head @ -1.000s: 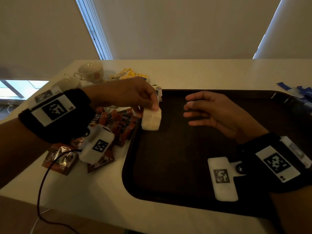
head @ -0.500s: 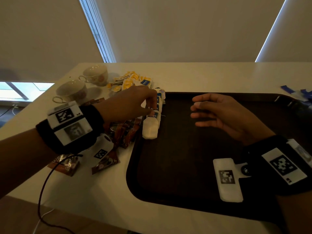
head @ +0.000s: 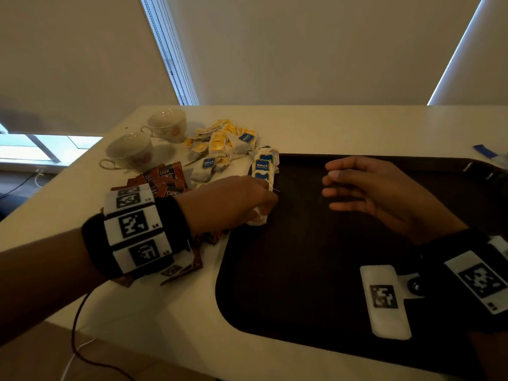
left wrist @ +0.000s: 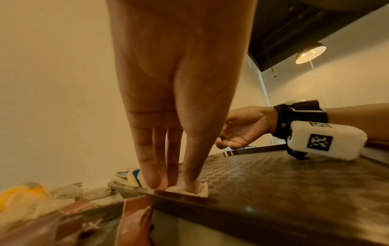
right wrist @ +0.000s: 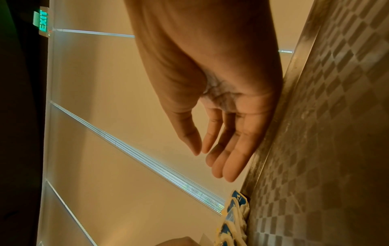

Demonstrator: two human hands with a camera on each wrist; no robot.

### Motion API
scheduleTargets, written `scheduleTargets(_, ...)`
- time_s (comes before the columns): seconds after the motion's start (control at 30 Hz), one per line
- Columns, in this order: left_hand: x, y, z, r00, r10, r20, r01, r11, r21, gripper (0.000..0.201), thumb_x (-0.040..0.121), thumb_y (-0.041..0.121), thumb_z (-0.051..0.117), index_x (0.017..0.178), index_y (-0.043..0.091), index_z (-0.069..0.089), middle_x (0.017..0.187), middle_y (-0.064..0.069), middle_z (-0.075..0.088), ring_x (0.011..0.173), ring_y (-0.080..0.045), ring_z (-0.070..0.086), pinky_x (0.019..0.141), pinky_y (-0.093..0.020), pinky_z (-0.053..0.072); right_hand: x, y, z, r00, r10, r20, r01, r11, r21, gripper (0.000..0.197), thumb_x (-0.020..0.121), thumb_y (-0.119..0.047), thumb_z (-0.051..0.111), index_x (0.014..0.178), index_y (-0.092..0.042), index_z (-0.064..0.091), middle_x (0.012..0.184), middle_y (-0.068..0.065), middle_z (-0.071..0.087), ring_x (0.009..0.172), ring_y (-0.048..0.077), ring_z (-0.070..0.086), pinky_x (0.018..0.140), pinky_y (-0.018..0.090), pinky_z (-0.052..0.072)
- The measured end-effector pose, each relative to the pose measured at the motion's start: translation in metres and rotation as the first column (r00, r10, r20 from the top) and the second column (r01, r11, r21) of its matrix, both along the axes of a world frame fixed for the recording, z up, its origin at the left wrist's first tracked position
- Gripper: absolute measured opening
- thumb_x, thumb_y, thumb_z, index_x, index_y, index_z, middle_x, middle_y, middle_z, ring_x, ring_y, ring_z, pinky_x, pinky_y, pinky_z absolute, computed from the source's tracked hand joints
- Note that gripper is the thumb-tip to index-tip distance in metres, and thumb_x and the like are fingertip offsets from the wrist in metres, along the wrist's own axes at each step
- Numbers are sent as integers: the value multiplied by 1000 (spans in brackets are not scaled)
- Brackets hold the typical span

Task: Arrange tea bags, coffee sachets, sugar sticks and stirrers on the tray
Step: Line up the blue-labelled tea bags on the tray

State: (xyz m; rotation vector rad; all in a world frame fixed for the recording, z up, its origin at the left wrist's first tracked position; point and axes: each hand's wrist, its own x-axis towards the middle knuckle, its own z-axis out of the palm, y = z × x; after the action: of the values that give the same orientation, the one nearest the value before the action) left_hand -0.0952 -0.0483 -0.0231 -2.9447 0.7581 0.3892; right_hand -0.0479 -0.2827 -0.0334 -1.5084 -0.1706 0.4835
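Note:
A dark brown tray [head: 302,270] lies on the pale table. Several blue-labelled tea bags [head: 264,166] stand in a row along its left rim, also seen in the right wrist view [right wrist: 233,213]. My left hand [head: 264,199] reaches over that rim and presses a white tea bag [head: 257,220] down at the near end of the row. In the left wrist view its straight fingers and thumb [left wrist: 174,186] bear on the bag [left wrist: 202,191]. My right hand [head: 332,188] hovers over the tray, fingers relaxed and empty [right wrist: 208,159].
Left of the tray lie brown coffee sachets [head: 165,177], a loose pile of yellow and blue tea bags [head: 220,141] and two teacups [head: 129,151]. Blue items [head: 483,151] sit at the far right. A cable hangs off the table's front edge.
The left hand carried the white tea bag from above the tray's left edge down onto the near end of the row and now presses it. The right hand has barely moved.

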Motion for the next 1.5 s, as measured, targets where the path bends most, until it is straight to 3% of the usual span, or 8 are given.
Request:
scheduleTargets(0.17, 7, 8, 14, 995, 97, -35, -102, 982, -158, 16, 89, 23, 61, 105, 21, 60, 100, 12, 55, 87, 2, 53, 77, -11, 42, 0, 0, -1, 1000, 5, 0, -5, 1000, -13, 15, 89, -14, 57, 102, -18, 63, 91, 4, 69, 80, 13, 70, 64, 28, 59)
scheduleTargets(0.27, 25, 30, 34, 957, 245, 156, -184, 927, -327, 12, 89, 16, 62, 100, 12, 63, 97, 3, 62, 77, -2, 54, 67, -10, 42, 0, 0, -1, 1000, 3, 1, -3, 1000, -21, 15, 89, -14, 56, 101, -18, 63, 91, 4, 69, 79, 13, 70, 64, 28, 59)
scheduleTargets(0.5, 72, 85, 29, 747, 665, -28, -664, 747, 32, 39, 92, 36, 58, 104, -1, 65, 99, -15, 68, 84, -25, 64, 63, -27, 49, 0, 0, 0, 1000, 7, -7, -7, 1000, -26, 17, 88, -14, 56, 104, -17, 62, 93, 5, 68, 84, 15, 69, 65, 29, 58)
scheduleTargets(0.67, 85, 88, 17, 668, 728, -157, -736, 677, 5, 29, 91, 33, 61, 86, 4, 62, 73, -10, 64, 59, -16, 59, 50, -21, 47, 1, 0, 0, 1000, 4, -13, -5, 999, -32, 17, 89, -14, 56, 104, -17, 63, 91, 4, 69, 81, 14, 69, 64, 29, 59)
scheduleTargets(0.77, 87, 93, 15, 642, 748, -167, -763, 645, -43, 28, 87, 23, 67, 97, -3, 66, 83, -15, 68, 61, -16, 60, 40, -16, 47, 2, -1, 0, 1000, -2, -13, 2, 999, -40, 15, 89, -15, 57, 102, -18, 63, 91, 4, 69, 82, 15, 69, 64, 30, 58)
scheduleTargets(0.9, 86, 101, 16, 592, 782, -196, -806, 573, -148, 33, 82, 19, 73, 104, -4, 65, 92, -15, 68, 59, -10, 62, 56, -24, 51, 2, -2, 0, 1000, 3, -15, -4, 999, -45, 16, 88, -15, 57, 102, -19, 63, 90, 3, 69, 83, 15, 69, 67, 31, 58)
scheduleTargets(1.13, 79, 107, 23, 622, 747, -237, -778, 555, -293, 15, 81, 15, 72, 88, 8, 62, 88, -9, 63, 75, -15, 58, 60, -24, 48, 1, -1, 2, 1000, 4, -15, -5, 999, -54, 16, 89, -15, 56, 103, -19, 63, 93, 4, 68, 86, 15, 68, 68, 31, 58)
scheduleTargets(1.5, 42, 53, 73, 840, 493, -229, -523, 619, -586, 15, 77, 14, 71, 79, 8, 58, 90, -8, 69, 76, -15, 65, 57, -14, 54, -3, -1, 3, 1000, 8, 6, -8, 1000, -29, 15, 89, -15, 57, 101, -18, 63, 92, 4, 68, 82, 14, 68, 69, 30, 59)
